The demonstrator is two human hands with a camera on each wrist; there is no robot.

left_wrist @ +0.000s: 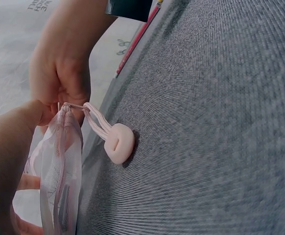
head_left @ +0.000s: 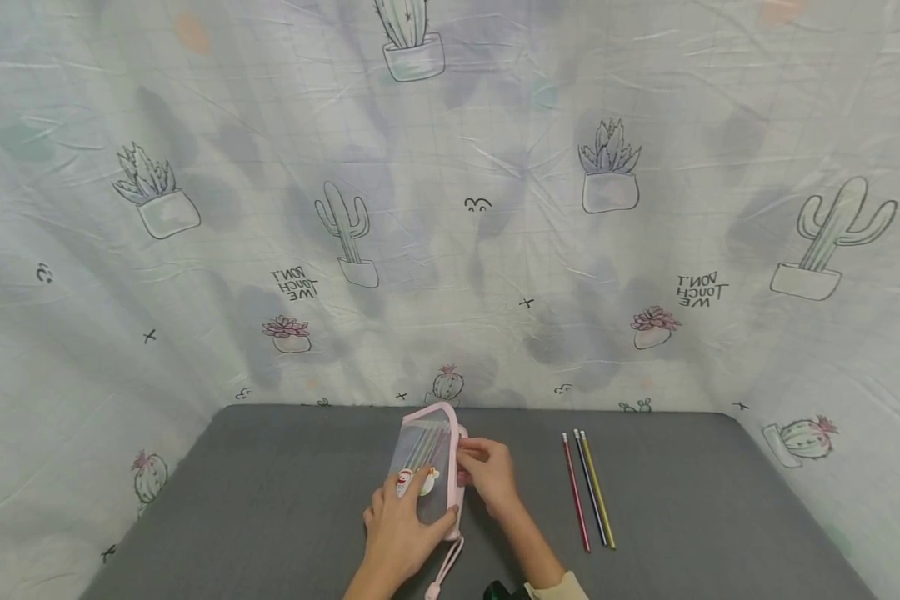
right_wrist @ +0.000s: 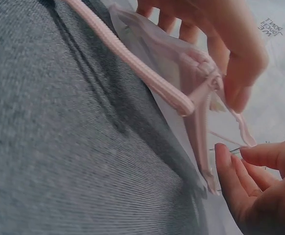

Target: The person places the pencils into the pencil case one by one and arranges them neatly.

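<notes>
A see-through mesh pencil case (head_left: 433,450) with pink trim stands on the grey table, several pencils (head_left: 422,442) visible inside and cartoon stickers on its face. My left hand (head_left: 401,527) holds the case, fingers spread over its face and thumb at the pink zipped edge. At that same edge, my right hand (head_left: 491,477) pinches the side of the case between thumb and fingers; what exactly lies between the fingertips is partly hidden. A pink wrist strap (left_wrist: 97,122) hangs from the zip end, its rounded pink tip (left_wrist: 120,144) resting on the tabletop.
Right of the hands lie three pencils side by side: a red one (head_left: 576,492), a dark one (head_left: 589,492) and a yellow one (head_left: 598,490). Behind the grey table (head_left: 285,492) hangs a pale curtain (head_left: 450,275) printed with cacti.
</notes>
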